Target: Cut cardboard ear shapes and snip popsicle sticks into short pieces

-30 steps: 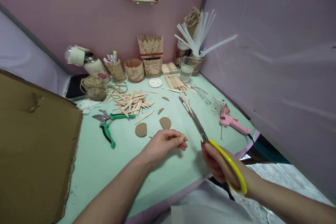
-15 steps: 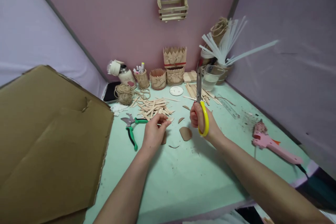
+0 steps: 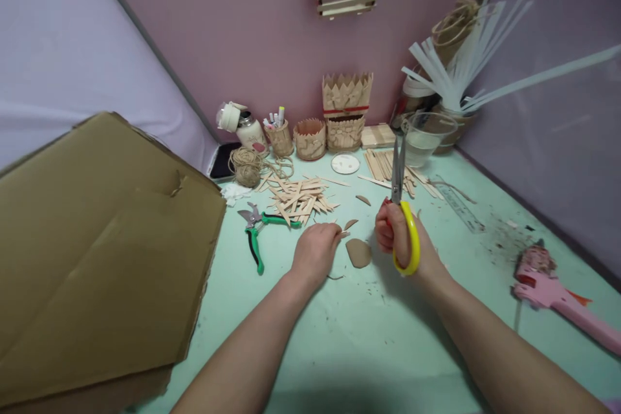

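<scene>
My right hand [image 3: 400, 233] is closed around the yellow handle of a pair of scissors [image 3: 398, 171], whose blades point up and away from me. My left hand [image 3: 317, 249] is closed low over the table, with a small pale wooden stick piece [image 3: 344, 234] poking out at its fingertips. Between my hands lies a rounded brown cardboard piece [image 3: 359, 253]. Beyond it are two small curved cardboard offcuts [image 3: 351, 224]. A heap of cut wooden sticks [image 3: 301, 197] sits just past my left hand, and green-handled pruning shears [image 3: 257, 229] lie open to its left.
A large cardboard sheet [image 3: 107, 252] covers the left side. A pink glue gun [image 3: 553, 288] lies at right near a clear ruler [image 3: 458, 204]. Along the back stand a twine ball [image 3: 246, 168], stick-covered pots [image 3: 310, 140], a clear cup of water [image 3: 424, 142] and white strips [image 3: 451, 84].
The view has shifted, so the table things appear further right. My left hand has turned palm-down and its fingers have closed more. My right hand still holds the scissors upright.
</scene>
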`<act>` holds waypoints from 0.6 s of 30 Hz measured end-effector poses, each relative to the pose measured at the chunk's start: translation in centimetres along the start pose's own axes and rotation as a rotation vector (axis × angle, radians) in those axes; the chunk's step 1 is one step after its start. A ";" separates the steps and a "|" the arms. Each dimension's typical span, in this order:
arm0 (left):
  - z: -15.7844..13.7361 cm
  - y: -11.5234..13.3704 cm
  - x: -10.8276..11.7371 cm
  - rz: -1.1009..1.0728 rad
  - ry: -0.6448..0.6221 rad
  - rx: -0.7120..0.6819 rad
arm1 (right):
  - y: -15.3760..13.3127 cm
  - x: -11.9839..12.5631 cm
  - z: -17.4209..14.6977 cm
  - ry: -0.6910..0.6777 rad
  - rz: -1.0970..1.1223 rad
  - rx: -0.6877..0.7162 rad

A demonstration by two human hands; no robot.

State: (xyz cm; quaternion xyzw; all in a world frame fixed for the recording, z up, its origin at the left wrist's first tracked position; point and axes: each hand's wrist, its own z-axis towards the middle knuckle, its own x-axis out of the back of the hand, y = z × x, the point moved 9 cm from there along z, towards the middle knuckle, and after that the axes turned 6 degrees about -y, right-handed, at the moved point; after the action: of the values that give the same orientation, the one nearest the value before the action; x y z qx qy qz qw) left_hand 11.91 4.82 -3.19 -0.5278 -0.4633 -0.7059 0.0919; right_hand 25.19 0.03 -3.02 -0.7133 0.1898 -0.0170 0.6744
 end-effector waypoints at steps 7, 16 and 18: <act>-1.3 -2.7 3.6 -0.075 0.190 0.207 | 0.1 0.4 -0.1 0.000 -0.006 -0.040; -1.8 -5.9 10.2 0.178 0.428 0.212 | 0.2 -0.5 -0.8 -0.045 -0.014 -0.089; -2.0 -6.8 11.2 0.205 0.450 0.228 | 0.2 -0.6 -0.9 -0.061 -0.009 -0.097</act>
State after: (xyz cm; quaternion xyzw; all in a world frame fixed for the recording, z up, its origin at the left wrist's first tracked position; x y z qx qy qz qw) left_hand 1.62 11.05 2.29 -0.3882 -0.4518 -0.7356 0.3226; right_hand 24.31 -0.66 -3.01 -0.7462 0.1666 0.0109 0.6445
